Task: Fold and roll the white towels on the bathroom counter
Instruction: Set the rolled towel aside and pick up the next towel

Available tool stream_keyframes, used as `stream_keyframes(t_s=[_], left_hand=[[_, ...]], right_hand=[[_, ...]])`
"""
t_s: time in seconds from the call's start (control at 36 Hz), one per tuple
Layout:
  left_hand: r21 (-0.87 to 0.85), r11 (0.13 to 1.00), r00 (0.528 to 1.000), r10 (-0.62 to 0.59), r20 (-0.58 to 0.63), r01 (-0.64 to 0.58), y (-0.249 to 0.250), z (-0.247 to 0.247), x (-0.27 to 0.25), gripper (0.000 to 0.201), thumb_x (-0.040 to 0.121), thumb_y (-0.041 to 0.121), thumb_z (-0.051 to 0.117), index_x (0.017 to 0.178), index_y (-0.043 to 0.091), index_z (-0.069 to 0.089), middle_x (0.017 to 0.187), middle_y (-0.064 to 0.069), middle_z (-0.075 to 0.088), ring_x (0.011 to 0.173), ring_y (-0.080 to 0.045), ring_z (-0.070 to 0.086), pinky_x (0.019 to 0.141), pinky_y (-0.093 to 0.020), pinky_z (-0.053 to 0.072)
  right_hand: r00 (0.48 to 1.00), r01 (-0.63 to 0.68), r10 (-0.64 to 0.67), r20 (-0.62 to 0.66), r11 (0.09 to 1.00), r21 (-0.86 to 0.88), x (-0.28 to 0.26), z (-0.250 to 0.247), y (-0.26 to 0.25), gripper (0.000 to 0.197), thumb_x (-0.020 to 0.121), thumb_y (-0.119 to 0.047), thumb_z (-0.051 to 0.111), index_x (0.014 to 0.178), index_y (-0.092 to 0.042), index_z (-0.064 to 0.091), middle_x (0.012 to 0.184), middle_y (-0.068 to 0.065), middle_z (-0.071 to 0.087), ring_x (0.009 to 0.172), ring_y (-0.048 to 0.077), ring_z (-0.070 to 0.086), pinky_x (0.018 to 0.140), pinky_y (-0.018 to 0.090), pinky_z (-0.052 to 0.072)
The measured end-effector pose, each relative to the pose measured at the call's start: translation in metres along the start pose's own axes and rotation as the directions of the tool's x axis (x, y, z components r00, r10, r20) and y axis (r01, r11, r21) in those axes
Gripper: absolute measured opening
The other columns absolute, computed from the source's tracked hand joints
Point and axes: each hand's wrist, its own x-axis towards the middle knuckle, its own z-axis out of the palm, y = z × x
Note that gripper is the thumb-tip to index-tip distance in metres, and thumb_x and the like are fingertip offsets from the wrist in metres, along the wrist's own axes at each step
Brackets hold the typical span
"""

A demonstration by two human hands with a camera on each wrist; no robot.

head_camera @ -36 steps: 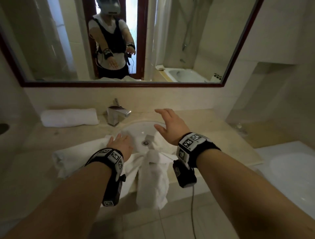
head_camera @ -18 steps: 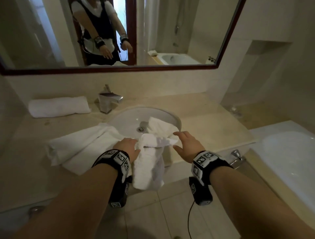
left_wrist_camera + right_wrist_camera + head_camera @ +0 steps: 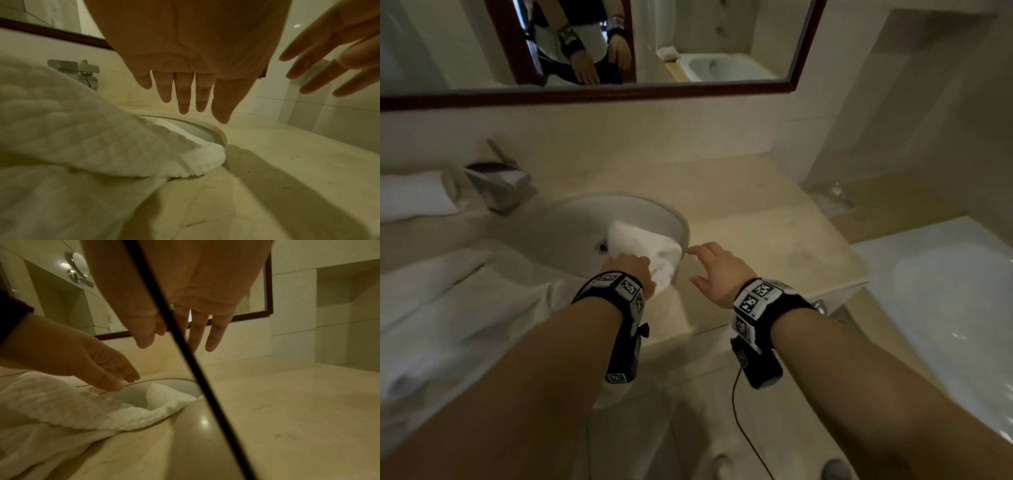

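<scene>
While half a second ago the left hand [image 3: 631,270] gripped the bunched towel [image 3: 654,253] at the counter's front edge with a length hanging toward the floor, it now hovers flat above that towel, fingers [image 3: 184,97] straight and holding nothing. No hanging length shows in front now; the towel lies under and ahead of this hand, its far corner draped into the sink [image 3: 571,226]. Just right of the left hand, the right hand [image 3: 717,270] is also released, fingers [image 3: 213,337] spread over the bare counter [image 3: 774,240]; earlier it reached to the towel's corner. Left of the left hand, a second spread towel [image 3: 448,308] covers the counter, and farther off, beyond the faucet [image 3: 500,181], a rolled towel [image 3: 410,195] is cut off by the frame edge. Whether the left palm touches the cloth cannot be told. Motion blur softens the head view, and a black cable [image 3: 185,353] crosses the right wrist view. Wrist bands [image 3: 760,301] carry square black-and-white marker patterns; no readable writing shows.
</scene>
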Motion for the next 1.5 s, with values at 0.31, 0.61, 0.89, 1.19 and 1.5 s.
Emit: stream_keyframes(t_s=[0.31, 0.61, 0.89, 1.19, 1.5], left_hand=[[-0.216, 0.966, 0.973, -0.098, 0.208, 0.143, 0.031, 0.010, 0.061, 0.052, 0.099, 0.039, 0.035, 0.144, 0.012, 0.033, 0.143, -0.011, 0.041, 0.129, -0.029, 0.043, 0.103, -0.036, 0.035], [-0.291, 0.939, 0.941, -0.081, 0.329, 0.182, 0.035, 0.009, 0.086, 0.050, 0.099, 0.029, 0.044, 0.143, 0.007, 0.035, 0.145, -0.012, 0.040, 0.132, -0.027, 0.041, 0.106, -0.032, 0.032], [-0.548, 0.766, 0.933, -0.193, 0.303, 0.337, 0.040, -0.018, 0.086, 0.047, 0.098, 0.035, 0.042, 0.136, 0.008, 0.046, 0.144, -0.015, 0.041, 0.132, -0.030, 0.039, 0.111, -0.036, 0.029], [-0.877, 0.476, 0.977, -0.151, -0.153, -0.064, 0.089, -0.172, 0.036, 0.044, 0.075, -0.008, 0.055, 0.114, 0.012, 0.061, 0.106, -0.009, 0.059, 0.104, -0.026, 0.055, 0.091, -0.042, 0.046], [-0.913, 0.134, 0.876, -0.257, -0.408, -0.386, 0.157, -0.247, -0.022, 0.042, 0.052, -0.013, 0.056, 0.082, 0.014, 0.065, 0.082, -0.013, 0.061, 0.089, -0.030, 0.058, 0.082, -0.040, 0.046]], right_hand=[[0.992, 0.073, -0.072, 0.106, 0.997, 0.003, 0.062, -0.011, 0.051, 0.055, 0.095, -0.030, 0.048, 0.145, -0.019, 0.028, 0.145, 0.007, 0.032, 0.122, 0.031, 0.045, 0.099, 0.042, 0.042], [0.981, 0.044, -0.053, 0.186, 0.998, 0.052, 0.116, -0.012, 0.084, 0.053, 0.096, -0.028, 0.048, 0.144, -0.018, 0.029, 0.146, 0.008, 0.030, 0.125, 0.029, 0.045, 0.101, 0.041, 0.041], [0.981, 0.094, -0.110, 0.157, 0.990, 0.105, 0.126, -0.026, 0.112, 0.051, 0.096, -0.028, 0.050, 0.142, -0.018, 0.033, 0.145, 0.003, 0.032, 0.123, 0.021, 0.048, 0.099, 0.031, 0.039], [0.964, 0.260, -0.217, -0.154, 0.891, 0.373, 0.112, -0.086, 0.137, 0.106, 0.072, -0.020, 0.081, 0.150, -0.010, 0.009, 0.140, 0.008, 0.038, 0.123, 0.021, 0.045, 0.099, 0.020, 0.037], [0.998, 0.048, -0.023, -0.056, 0.857, 0.513, 0.073, -0.139, 0.201, 0.103, 0.072, -0.034, 0.080, 0.150, -0.023, 0.013, 0.146, 0.010, 0.033, 0.131, 0.030, 0.039, 0.103, 0.040, 0.037]])
